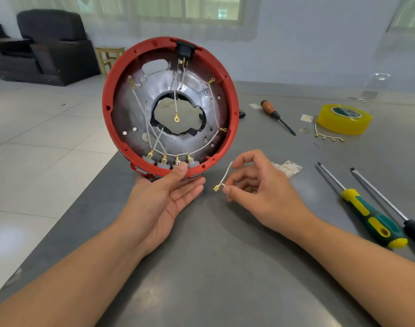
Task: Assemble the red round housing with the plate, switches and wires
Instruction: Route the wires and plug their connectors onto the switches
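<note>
The red round plastic housing (107,107) stands on edge at the near left corner of the grey metal desk (201,267), its open side facing the camera. Inside it sits the dull silver metal plate (128,114) with a ragged central hole. Four grey switches (170,164) line the bottom rim, each with a brass spade terminal, and thin white wires (140,107) run from them across the plate; one black rocker socket (184,49) sits at the top.

The left hand (164,197) cradles the housing from below, fingers straight under the rim and thumb pressed on its edge. The right hand (256,185) pinches a short white wire with a brass connector (222,181) between thumb and forefinger, just beside the housing.

The housing looks stiff and fairly light, best held by its thick rim, away from the switches. The wires are limp and thin; the terminals probably bend easily, so gripping at the crimp gives control.

Further out lie three screwdrivers: one with an orange-and-black handle (270,109), one green-and-yellow (371,220), and one dark-handled (414,228). One roll of yellow tape (343,119) rests near a short wire carrying four brass connectors (329,137).
</note>
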{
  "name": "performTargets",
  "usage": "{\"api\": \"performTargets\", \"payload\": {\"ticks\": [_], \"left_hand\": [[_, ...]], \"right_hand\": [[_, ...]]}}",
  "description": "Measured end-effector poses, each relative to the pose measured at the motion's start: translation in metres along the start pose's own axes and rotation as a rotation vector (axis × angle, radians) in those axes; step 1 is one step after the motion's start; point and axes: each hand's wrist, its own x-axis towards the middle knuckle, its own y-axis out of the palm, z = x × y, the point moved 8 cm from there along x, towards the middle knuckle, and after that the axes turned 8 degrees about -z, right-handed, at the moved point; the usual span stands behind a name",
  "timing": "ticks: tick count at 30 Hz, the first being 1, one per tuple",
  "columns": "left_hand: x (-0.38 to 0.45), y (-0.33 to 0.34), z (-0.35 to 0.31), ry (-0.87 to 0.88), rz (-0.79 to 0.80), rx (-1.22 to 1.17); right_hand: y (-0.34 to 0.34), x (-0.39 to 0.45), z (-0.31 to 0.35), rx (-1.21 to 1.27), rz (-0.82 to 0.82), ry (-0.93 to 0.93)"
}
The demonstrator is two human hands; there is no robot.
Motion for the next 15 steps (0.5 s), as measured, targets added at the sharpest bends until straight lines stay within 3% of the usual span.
{"api": "performTargets", "payload": {"ticks": [15], "left_hand": [[-0.012,0.012,0.002,0.016,0.101,0.170]], "right_hand": [[-0.010,-0.002,0.034,0.064,-0.227,-0.133]]}}
